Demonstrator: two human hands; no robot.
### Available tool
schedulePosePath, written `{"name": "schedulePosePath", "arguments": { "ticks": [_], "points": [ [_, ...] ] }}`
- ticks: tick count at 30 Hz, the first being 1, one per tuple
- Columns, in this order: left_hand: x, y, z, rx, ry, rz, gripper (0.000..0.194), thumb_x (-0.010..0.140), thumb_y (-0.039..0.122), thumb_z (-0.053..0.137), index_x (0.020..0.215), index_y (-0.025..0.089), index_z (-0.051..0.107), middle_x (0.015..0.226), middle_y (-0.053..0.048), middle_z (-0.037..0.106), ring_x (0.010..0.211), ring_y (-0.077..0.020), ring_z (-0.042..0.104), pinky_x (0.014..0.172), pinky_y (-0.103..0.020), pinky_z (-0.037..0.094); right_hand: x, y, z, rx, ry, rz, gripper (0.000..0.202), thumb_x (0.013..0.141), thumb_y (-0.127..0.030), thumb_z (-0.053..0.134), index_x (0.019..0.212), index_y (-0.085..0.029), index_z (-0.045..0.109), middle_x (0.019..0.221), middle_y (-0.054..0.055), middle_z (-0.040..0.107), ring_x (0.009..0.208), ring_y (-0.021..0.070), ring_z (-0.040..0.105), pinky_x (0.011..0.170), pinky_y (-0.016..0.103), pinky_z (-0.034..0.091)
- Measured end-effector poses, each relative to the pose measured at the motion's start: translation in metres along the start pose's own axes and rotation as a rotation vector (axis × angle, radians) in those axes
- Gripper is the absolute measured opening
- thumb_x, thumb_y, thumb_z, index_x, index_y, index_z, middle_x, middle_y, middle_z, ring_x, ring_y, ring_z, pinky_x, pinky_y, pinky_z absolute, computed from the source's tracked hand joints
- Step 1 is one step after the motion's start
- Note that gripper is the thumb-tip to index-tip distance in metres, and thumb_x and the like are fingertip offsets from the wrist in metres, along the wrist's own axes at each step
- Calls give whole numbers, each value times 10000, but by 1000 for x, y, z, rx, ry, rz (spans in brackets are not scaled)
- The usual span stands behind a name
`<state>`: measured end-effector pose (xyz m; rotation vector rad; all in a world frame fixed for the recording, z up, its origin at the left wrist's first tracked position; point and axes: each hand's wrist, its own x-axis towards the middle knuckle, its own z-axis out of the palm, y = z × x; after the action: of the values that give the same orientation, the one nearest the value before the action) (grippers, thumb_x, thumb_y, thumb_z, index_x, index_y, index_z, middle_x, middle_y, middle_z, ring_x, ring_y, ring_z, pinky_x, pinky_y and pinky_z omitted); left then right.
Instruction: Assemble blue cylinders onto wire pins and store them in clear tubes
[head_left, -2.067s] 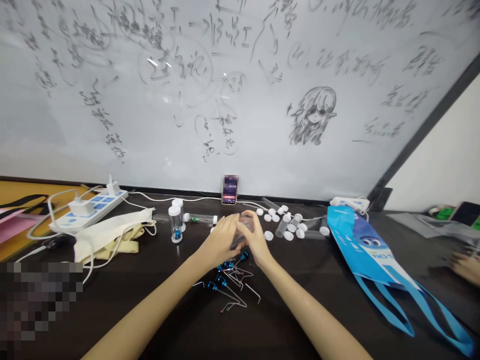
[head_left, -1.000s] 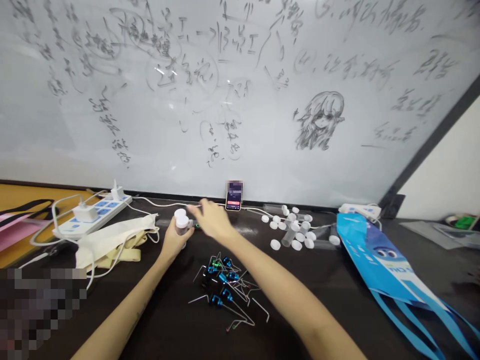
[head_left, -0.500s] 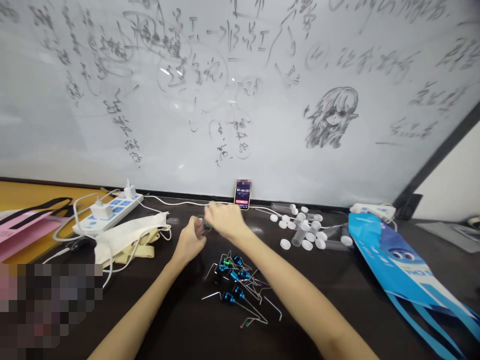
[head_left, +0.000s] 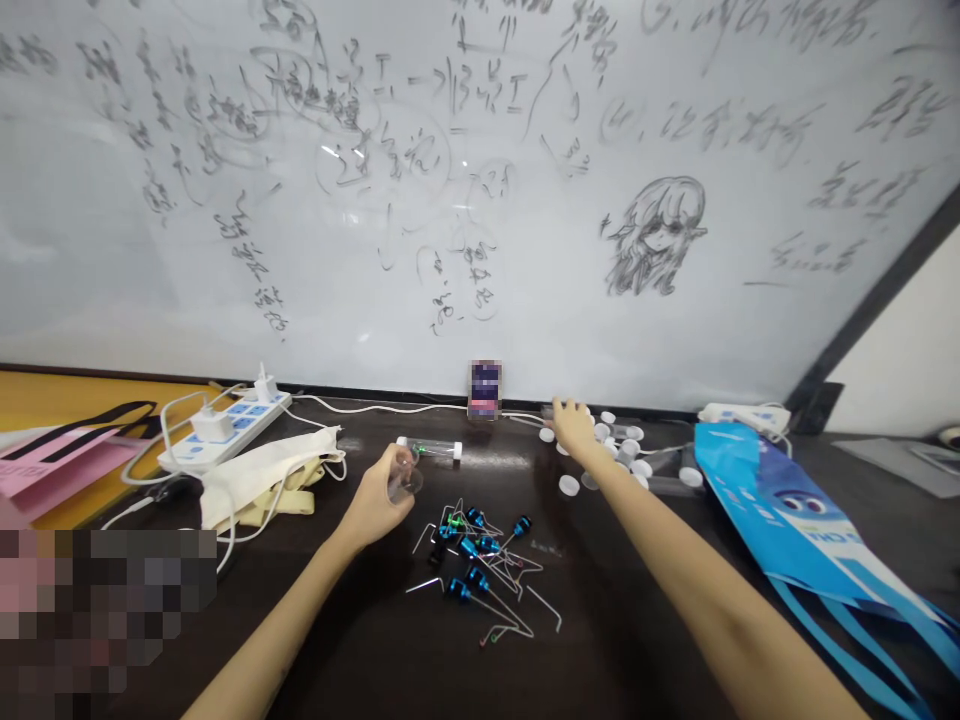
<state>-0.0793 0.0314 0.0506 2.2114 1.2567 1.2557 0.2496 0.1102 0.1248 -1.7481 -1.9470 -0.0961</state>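
Observation:
My left hand [head_left: 379, 492], at the centre left, is closed round a clear plastic tube [head_left: 406, 482]; its near end points toward me. Just beyond lies another clear tube [head_left: 439, 449] with a white cap and something green inside. My right hand [head_left: 574, 432] reaches over the left side of a pile of white caps [head_left: 569, 486] and clear tubes [head_left: 679, 487]. Its fingers look slightly apart, and what they touch is not clear. Between my arms lies a tangled heap of bent metal wires with blue and black knobs [head_left: 469, 548].
A phone [head_left: 484, 390] leans against the whiteboard [head_left: 525, 230]. To the left are a power strip [head_left: 255, 420] with cables, a cream cloth bag [head_left: 266, 470] and a pink bag [head_left: 67, 462]. A blue bag [head_left: 787, 530] lies at the right.
My right hand has moved right, from beside my left hand to the pile of caps and tubes. The capped tube it largely covered now shows. My left hand stays near its place.

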Motion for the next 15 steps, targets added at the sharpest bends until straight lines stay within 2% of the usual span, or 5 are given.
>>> {"name": "schedulePosePath", "arguments": {
  "ticks": [4,6,9,12,15],
  "points": [
    [-9,0,-7,113,-85,58,368,639,11,482,945,215,489,861,-11,562,775,-198,557,733,-318,457,-35,-48,6,203,-51,-204,257,965,-290,565,1183,-155,581,1158,83,621,965,210,639,822,399,545],
    [-11,1,-7,163,-117,80,388,634,6,473,963,208,501,880,-30,569,801,-219,553,753,-345,452,-63,-78,10,318,-153,-336,219,995,-303,503,1151,-190,609,923,21,691,779,136,658,701,261,533],
    [-13,6,-5,222,-164,113,418,650,6,465,1014,207,498,919,-49,581,841,-236,554,783,-367,449,-103,-113,14,436,-285,-480,261,992,-364,496,1190,-241,614,697,-46,677,568,96,611,559,196,465],
    [-14,16,-5,278,-226,151,448,660,7,468,1061,207,484,983,-70,598,898,-251,560,817,-381,443,-123,-127,18,496,-374,-544,354,987,-337,515,1337,-279,512,704,-55,697,564,102,609,575,197,454],
    [-14,26,-9,336,-314,200,459,646,6,477,1053,218,490,967,-59,612,906,-253,575,813,-370,441,-124,-122,25,434,-432,-649,387,1008,-338,474,1390,-285,439,723,-59,711,583,111,633,615,198,468]
  ]
}}
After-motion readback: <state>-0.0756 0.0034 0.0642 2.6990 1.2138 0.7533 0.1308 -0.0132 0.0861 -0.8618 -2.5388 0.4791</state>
